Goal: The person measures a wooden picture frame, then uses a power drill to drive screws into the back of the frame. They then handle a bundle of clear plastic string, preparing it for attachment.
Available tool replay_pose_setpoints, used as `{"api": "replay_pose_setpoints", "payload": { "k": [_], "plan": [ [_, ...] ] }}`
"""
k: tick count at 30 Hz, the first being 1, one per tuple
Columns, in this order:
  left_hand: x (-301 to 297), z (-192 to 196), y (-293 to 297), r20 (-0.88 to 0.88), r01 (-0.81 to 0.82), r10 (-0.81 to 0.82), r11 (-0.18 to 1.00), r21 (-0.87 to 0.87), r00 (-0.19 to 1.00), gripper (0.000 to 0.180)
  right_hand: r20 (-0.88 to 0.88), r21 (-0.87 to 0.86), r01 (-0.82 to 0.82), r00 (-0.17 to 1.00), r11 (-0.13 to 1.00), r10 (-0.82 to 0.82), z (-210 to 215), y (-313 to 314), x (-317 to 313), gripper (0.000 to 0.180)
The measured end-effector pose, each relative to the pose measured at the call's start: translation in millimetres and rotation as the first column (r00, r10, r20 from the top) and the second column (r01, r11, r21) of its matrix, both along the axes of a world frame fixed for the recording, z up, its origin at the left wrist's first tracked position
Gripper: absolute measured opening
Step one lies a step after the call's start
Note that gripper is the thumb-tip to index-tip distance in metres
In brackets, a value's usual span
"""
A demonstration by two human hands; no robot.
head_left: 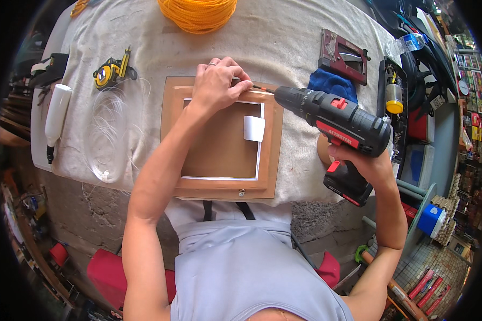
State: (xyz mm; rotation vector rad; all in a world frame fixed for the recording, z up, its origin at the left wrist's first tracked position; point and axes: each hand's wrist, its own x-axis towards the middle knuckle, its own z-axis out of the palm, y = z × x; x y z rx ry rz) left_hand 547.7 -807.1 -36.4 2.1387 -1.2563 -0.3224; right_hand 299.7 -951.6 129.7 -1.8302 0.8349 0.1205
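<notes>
A wooden picture frame lies face down on a cloth-covered table, its brown backboard showing with a small white label. My left hand rests on the frame's far edge, fingers pinched near the tip of a drill bit. My right hand grips the handle of a black and red cordless drill. The drill lies level and points left, with its bit at the frame's far right corner beside my left fingertips.
A coil of orange cord sits at the table's far edge. At left lie a yellow tape measure, a loop of clear line and a white bottle. A dark red staple gun, blue cloth and tool case stand at right.
</notes>
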Motion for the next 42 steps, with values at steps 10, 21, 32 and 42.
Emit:
{"api": "replay_pose_setpoints", "payload": {
  "k": [10,21,32,42],
  "plan": [
    [0,1,-1,-0.002,-0.006,0.007,1.000,0.005,1.000,0.020,0.010,-0.158,-0.124,0.992,0.980,0.127,3,-13,7,0.037],
    [-1,-2,0,0.012,-0.007,0.008,1.000,-0.016,1.000,0.019,-0.068,-0.208,-0.159,0.987,0.965,0.148,13,-17,16,0.039],
    [11,-7,1,-0.241,-0.019,0.003,0.998,-0.064,0.970,0.013,-0.196,-0.249,-0.338,0.935,0.907,0.295,50,-34,83,0.038],
    [9,-4,2,-0.186,0.003,-0.019,0.996,-0.084,0.982,0.012,-0.446,-0.353,-0.480,0.841,0.803,0.306,69,-19,123,0.029]
  ]
}}
